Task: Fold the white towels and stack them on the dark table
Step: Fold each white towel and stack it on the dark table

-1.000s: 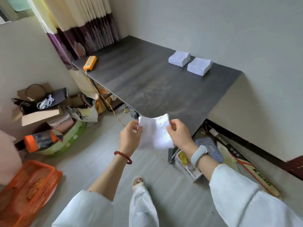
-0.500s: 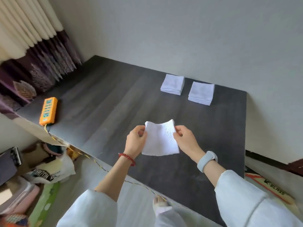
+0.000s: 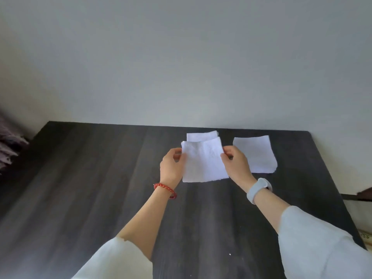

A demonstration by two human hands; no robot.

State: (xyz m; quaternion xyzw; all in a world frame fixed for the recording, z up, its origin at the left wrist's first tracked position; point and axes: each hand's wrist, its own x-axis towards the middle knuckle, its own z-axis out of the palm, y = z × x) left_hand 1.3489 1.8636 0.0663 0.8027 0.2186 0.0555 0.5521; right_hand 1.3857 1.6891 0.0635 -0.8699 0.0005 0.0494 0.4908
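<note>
Folded white towel [image 3: 204, 161] sits mid-frame, held up over the dark table [image 3: 90, 188], roughly square, lower edge hanging free and a bit ragged. Left hand [image 3: 171, 168] pinches its left edge near the top corner, thumb and fingers curled onto the cloth. Right hand [image 3: 236, 167] pinches the right edge near the top corner the same way. The towel looks lifted off the tabletop, but whether its bottom edge touches the wood can't be told.

Just behind it, upper centre, a towel stack [image 3: 201, 136] lies on the table, mostly hidden by the held towel, only its top strip showing. Right of centre a second towel stack [image 3: 257, 154] lies flat, several layers visible at its lower edge, partly overlapped by the right hand.

Left wrist has a red bead bracelet [image 3: 166, 189]; right wrist has a pale grey wristband [image 3: 258, 189]. Both forearms are bare, with white sleeves [image 3: 322, 248] at the bottom of the frame. Plain pale wall [image 3: 181, 57] fills the upper half. A dark purple curtain [image 3: 9, 146] shows at the left edge, blurred.
</note>
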